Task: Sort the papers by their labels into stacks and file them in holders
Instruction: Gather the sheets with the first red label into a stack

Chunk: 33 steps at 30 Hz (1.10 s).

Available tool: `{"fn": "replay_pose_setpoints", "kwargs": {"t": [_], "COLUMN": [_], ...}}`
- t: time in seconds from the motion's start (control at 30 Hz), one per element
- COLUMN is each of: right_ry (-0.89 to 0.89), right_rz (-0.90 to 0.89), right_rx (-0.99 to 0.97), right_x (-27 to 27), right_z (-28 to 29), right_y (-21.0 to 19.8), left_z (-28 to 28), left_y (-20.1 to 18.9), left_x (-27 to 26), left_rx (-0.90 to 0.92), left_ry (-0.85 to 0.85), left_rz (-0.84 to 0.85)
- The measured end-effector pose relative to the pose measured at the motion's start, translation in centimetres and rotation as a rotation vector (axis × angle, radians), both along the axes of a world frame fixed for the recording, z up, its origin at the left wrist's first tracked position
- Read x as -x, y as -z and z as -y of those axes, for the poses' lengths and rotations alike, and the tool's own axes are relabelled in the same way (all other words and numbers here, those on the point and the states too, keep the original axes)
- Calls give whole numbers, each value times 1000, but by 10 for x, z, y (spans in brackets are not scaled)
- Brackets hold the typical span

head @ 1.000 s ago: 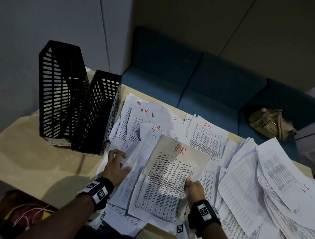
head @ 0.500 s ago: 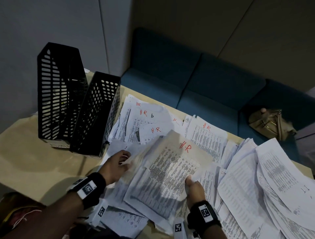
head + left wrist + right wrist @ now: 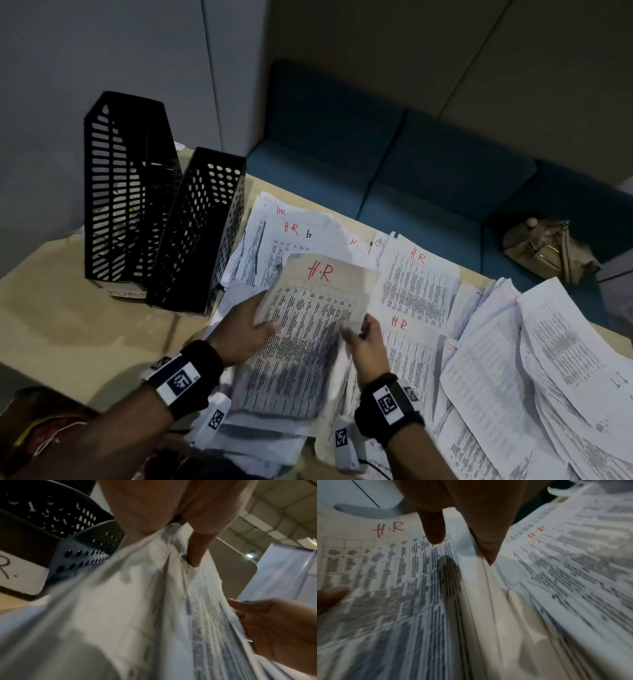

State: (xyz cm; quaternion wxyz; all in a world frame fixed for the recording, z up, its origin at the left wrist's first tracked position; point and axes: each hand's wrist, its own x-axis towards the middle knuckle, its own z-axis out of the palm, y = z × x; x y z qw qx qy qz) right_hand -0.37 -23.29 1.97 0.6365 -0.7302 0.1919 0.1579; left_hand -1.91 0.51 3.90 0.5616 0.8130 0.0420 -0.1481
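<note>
Head view: both hands held a bundle of sheets marked "H.R" above the paper-strewn worktop.

Nearest the camera, the left hand [image 3: 241, 330] gripped the left edge of the HR bundle [image 3: 305, 342], thumb on top and fingers curled beneath, its grip pinching the sheets; the left wrist view showed that thumb pressed on the printed face. The right hand [image 3: 364, 346] met the bundle's right edge, thumb over the top page and fingers under, also pinching it. The bundle was raised and tilted, dense tabular print below a red "H.R" at its far end. Loose papers [image 3: 421, 284] lay spread on the worktop [image 3: 61, 318] beneath and to the right, several marked HR in red. Farther left stood two black perforated holders [image 3: 198, 233] side by side, touching. Beyond the worktop was a blue sofa [image 3: 394, 164] with a tan bag [image 3: 544, 248].
</note>
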Motion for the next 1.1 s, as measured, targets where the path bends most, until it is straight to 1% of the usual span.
{"fn": "replay_pose_setpoints", "kwargs": {"t": [0.07, 0.13, 0.27, 0.33, 0.4, 0.43, 0.53, 0.6, 0.63, 0.7, 0.8, 0.87, 0.9, 0.97, 1.1], "right_ry": [60, 72, -74, -81, -68, -59, -29, -66, -94, -124, -128, -145, -154, -205, -337], "right_rz": [84, 132, 208, 254, 275, 268, 185, 86, 24, -55, -75, -85, -70, 14, 188], "right_rx": [-54, -60, 42, 73, 109, 122, 178, 196, 188, 151, 174, 196, 197, 202, 245], "right_x": [-12, -22, -35, -40, -45, -49, -54, -50, -45, -32, -22, -23, -25, -29, -31], "right_z": [7, 9, -9, -17, -21, -21, -18, -20, -23, -30, -34, -33, -31, -26, -18], "right_y": [-12, -20, -31, -33, -37, -36, -30, -23, -18, -10, -1, 2, 3, 1, 2], "left_z": [-2, -3, -4, -5, -7, -8, -13, -18, -19, -20, -21, -22, -22, -22, -24], "left_y": [-5, -6, -13, -15, -18, -19, -16, -13, -12, -9, -2, -2, -1, 1, 11], "left_x": [1, 2, -4, -12, -18, -20, -19, -17, -17, -17, -20, -20, -20, -20, -11], "left_rx": [62, 95, 165, 125, -7, -14, 182, 255, 248, 169, 85, 49, 48, 88, 136], "left_ry": [30, 31, -18, -40, -116, -145, -167, -146, -123, -62, -70, -87, -89, -90, -50], "left_rz": [-18, -34, -62, -18, 25, 29, 29, 33, 35, 45, 49, 14, -11, -44, -40]}}
